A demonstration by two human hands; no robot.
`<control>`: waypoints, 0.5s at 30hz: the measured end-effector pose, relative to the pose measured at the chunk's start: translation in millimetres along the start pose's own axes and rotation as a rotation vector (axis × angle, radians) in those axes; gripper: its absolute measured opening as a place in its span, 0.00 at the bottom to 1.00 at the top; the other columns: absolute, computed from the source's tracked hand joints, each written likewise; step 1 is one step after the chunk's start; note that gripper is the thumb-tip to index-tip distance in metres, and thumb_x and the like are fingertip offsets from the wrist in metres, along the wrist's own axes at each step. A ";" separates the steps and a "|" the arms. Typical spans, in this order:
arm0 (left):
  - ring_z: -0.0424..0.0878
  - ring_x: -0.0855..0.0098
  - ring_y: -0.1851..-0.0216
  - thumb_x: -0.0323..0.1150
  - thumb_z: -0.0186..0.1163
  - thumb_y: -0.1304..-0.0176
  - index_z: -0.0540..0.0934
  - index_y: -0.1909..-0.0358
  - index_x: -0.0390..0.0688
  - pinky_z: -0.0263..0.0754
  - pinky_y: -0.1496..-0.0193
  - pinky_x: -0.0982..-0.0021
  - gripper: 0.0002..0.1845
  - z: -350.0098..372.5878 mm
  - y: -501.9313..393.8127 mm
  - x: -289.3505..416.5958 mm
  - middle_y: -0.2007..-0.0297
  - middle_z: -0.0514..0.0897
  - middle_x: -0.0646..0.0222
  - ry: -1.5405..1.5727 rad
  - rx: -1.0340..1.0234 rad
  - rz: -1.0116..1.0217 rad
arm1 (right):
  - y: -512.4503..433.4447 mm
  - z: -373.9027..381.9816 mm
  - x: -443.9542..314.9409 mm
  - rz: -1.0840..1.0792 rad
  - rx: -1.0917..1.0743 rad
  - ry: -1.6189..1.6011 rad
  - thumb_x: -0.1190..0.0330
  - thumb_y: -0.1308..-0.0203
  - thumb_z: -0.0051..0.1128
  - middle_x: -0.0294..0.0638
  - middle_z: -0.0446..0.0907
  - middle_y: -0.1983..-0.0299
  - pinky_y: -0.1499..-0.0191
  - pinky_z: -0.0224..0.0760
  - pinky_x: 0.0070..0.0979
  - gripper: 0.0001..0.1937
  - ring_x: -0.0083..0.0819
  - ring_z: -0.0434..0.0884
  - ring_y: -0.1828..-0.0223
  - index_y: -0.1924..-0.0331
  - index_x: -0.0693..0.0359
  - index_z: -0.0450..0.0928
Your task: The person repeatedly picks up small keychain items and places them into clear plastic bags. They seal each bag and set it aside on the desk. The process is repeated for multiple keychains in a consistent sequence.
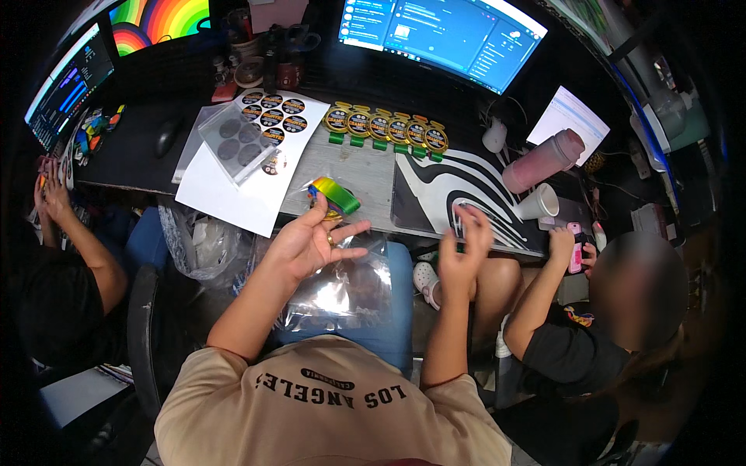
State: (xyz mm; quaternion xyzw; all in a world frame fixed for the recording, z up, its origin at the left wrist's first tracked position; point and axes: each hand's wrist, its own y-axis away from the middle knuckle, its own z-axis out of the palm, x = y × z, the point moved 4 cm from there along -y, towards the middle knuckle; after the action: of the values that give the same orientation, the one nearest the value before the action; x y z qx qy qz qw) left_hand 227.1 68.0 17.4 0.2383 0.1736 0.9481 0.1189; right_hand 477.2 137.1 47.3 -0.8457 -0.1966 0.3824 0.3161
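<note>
My left hand (306, 242) holds a rolled rainbow ribbon (335, 195) between thumb and index finger, over the front edge of the desk. A gold-coloured part and some clear plastic show around the roll; the rest is covered by my fingers. My right hand (466, 244) is raised at the front edge of a black-and-white mouse pad (428, 186), its fingers bent and blurred. Whether anything small is between them is unclear. Beyond both hands, several gold medals (382, 128) with green ribbon ends overlap in a row. Clear plastic bags (349, 285) lie below my hands over a blue seat (399, 291).
A white sheet of round stickers (233, 201) lies left, under a clear plastic case (236, 145). A pink bottle (542, 160) and white cup (539, 202) stand right. A person on the right holds a pink phone (575, 250); another person's hands (55, 189) are far left.
</note>
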 end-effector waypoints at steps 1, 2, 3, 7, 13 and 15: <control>0.73 0.48 0.34 0.52 0.45 0.24 0.64 0.31 0.44 0.73 0.43 0.30 0.29 1.7 0.7 -1.5 0.36 0.74 0.58 -0.019 -0.035 -0.021 | -1.7 9.6 -12.3 0.000 -0.122 -0.120 0.72 0.50 0.63 0.48 0.74 0.39 0.33 0.56 0.40 0.22 0.46 0.70 0.37 0.47 0.56 0.83; 0.73 0.49 0.35 0.52 0.45 0.24 0.64 0.31 0.44 0.73 0.44 0.31 0.29 2.8 1.2 -3.6 0.36 0.75 0.58 -0.037 -0.061 -0.049 | -3.3 15.2 -24.0 -0.033 -0.270 -0.181 0.71 0.53 0.68 0.47 0.71 0.34 0.32 0.56 0.40 0.26 0.46 0.69 0.36 0.44 0.55 0.82; 0.73 0.49 0.35 0.52 0.45 0.24 0.64 0.31 0.45 0.73 0.44 0.31 0.29 3.3 1.7 -5.9 0.36 0.75 0.58 -0.056 -0.087 -0.076 | -7.2 17.7 -34.1 -0.082 -0.314 -0.244 0.71 0.54 0.69 0.47 0.72 0.34 0.32 0.57 0.40 0.25 0.45 0.69 0.36 0.46 0.56 0.83; 0.74 0.51 0.35 0.57 0.46 0.26 0.70 0.34 0.46 0.74 0.47 0.31 0.30 -8.4 -0.4 -18.7 0.38 0.78 0.58 -0.160 -0.114 -0.227 | -29.1 27.5 -61.4 -0.373 -0.524 -0.539 0.70 0.57 0.72 0.45 0.79 0.40 0.34 0.60 0.41 0.16 0.42 0.72 0.38 0.59 0.58 0.88; 0.85 0.60 0.51 0.73 0.47 0.37 0.71 0.38 0.41 0.79 0.49 0.61 0.45 -49.5 0.8 -16.6 0.50 0.83 0.50 -0.422 -0.375 -0.345 | -35.7 31.1 -68.1 -0.120 -0.601 -0.660 0.78 0.51 0.70 0.43 0.87 0.66 0.56 0.77 0.26 0.05 0.33 0.85 0.64 0.69 0.65 0.85; 0.82 0.63 0.45 0.72 0.55 0.40 0.66 0.35 0.45 0.75 0.45 0.66 0.45 -55.8 1.4 -9.0 0.47 0.81 0.55 -0.653 -0.210 -0.071 | -33.9 32.6 -68.3 0.010 -0.613 -0.661 0.76 0.49 0.69 0.41 0.87 0.66 0.58 0.77 0.25 0.04 0.29 0.86 0.66 0.69 0.65 0.84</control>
State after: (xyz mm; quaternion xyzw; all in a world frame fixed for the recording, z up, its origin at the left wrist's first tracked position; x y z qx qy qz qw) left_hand 207.2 48.8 -31.9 0.5095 0.0359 0.8298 0.2248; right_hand 405.9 134.9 89.7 -0.7338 -0.3872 0.5574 -0.0305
